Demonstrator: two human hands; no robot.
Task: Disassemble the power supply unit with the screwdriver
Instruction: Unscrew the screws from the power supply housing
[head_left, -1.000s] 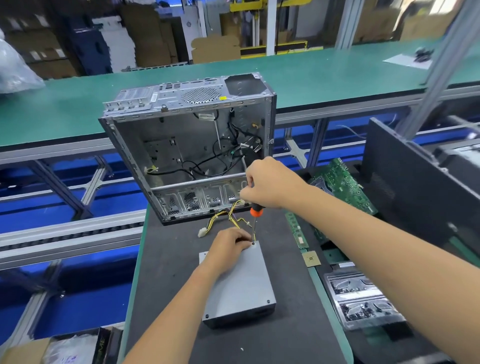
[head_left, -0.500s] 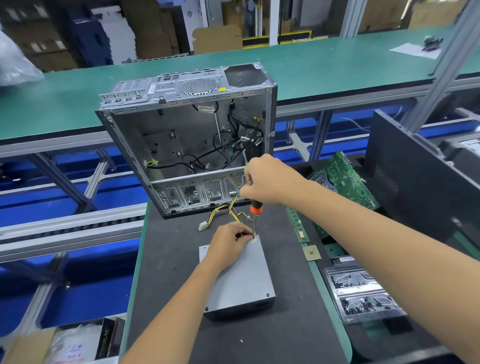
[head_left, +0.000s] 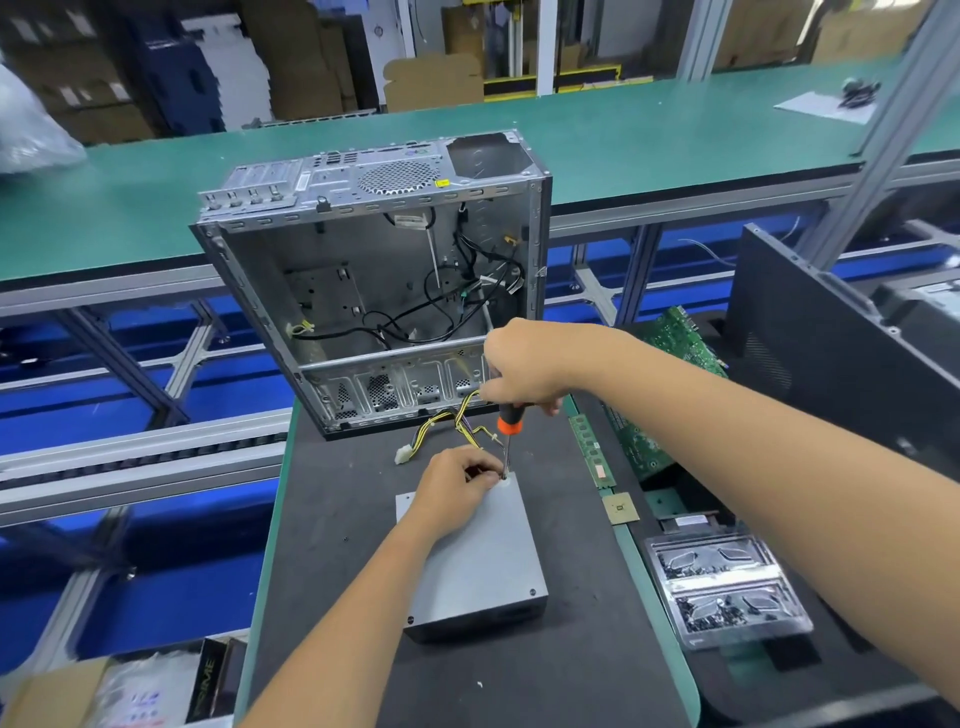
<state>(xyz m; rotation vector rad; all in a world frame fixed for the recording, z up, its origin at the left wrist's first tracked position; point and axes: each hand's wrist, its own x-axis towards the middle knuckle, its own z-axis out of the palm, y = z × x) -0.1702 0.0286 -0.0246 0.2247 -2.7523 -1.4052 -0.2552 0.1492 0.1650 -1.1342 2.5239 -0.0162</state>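
The grey power supply unit (head_left: 475, 558) lies flat on the dark mat, its yellow and black cables (head_left: 457, 423) trailing toward the open case. My right hand (head_left: 524, 366) grips the black and orange handle of the screwdriver (head_left: 506, 434), held upright with its tip at the unit's far right corner. My left hand (head_left: 457, 480) rests on the unit's far edge, fingers pinched right beside the screwdriver tip. What the fingers pinch is hidden.
An open, gutted computer case (head_left: 374, 280) stands behind the unit. A memory stick (head_left: 592, 452), a CPU chip (head_left: 620, 508), a green circuit board (head_left: 670, 374) and a clear tray of screws (head_left: 722, 587) lie to the right. A black case panel (head_left: 831, 353) leans at far right.
Both hands stay at the unit's far corner. The view shifted slightly, and the right hand turned a little on the screwdriver handle.
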